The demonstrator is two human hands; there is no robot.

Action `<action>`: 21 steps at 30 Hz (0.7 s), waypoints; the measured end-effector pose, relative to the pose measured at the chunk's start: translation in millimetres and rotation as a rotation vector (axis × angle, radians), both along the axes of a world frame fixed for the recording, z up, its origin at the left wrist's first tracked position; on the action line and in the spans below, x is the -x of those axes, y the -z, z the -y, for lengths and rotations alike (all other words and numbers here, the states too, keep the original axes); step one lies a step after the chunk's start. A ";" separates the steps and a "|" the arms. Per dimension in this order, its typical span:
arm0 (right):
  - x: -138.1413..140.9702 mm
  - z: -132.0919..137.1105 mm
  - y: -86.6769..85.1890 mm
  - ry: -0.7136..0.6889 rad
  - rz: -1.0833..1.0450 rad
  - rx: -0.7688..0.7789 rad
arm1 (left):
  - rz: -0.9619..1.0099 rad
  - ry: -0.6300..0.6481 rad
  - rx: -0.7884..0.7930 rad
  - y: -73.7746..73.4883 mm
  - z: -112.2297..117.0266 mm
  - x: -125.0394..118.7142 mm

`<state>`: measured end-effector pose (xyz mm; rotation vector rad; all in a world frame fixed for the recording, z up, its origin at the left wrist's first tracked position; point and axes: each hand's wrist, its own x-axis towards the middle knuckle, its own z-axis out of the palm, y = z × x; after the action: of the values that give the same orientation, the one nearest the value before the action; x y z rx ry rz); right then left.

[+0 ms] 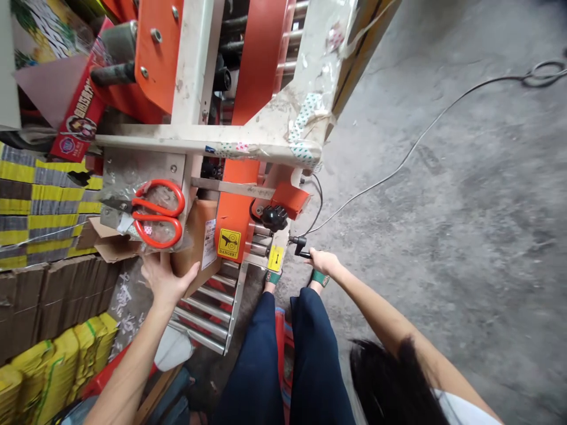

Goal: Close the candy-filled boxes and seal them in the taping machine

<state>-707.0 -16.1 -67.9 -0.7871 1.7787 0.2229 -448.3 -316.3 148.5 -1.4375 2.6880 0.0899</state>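
Danger sign (pixel 230 243): "DANGER!" is being displayed on the orange guard (pixel 234 211), under a hand pictogram.
Yellow sticker (pixel 275 258): a black arrow is being shown on the pale rail (pixel 282 234).
Red box (pixel 84 112): white Chinese characters are being displayed.
White label (pixel 209 243): unreadably small print is being carried on the brown box (pixel 198 221).

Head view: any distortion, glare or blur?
Head view: wide-angle stretch seems to lengthen the right arm toward the edge; glints on the metal rollers; dark hair looks soft; right hand and crank fairly clear; DANGER label readable, white label's small print not.
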 end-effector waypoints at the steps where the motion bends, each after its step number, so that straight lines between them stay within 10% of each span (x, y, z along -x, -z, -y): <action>1: -1.0 0.9 -6.0 0.022 -0.030 0.010 | -0.002 0.001 -0.001 -0.1 -0.4 0.6; 6: 36.2 20.4 -71.6 0.187 -0.244 0.157 | -0.046 -0.029 0.003 0.3 -4.6 3.1; 12: 186.5 65.8 -232.3 0.515 -0.704 0.776 | -0.096 -0.019 0.072 5.7 -6.6 3.9; 16: 274.8 159.5 -318.6 0.490 -0.800 1.409 | -0.088 -0.014 0.109 10.6 -5.9 0.7; 21: 335.2 313.6 -345.8 0.381 -0.709 1.533 | -0.054 -0.010 0.146 17.1 -2.9 -3.4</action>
<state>-1042.3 -329.8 277.9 -1.4491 2.5959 -1.4492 -444.9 -313.4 131.4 -1.5082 2.7837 -0.0692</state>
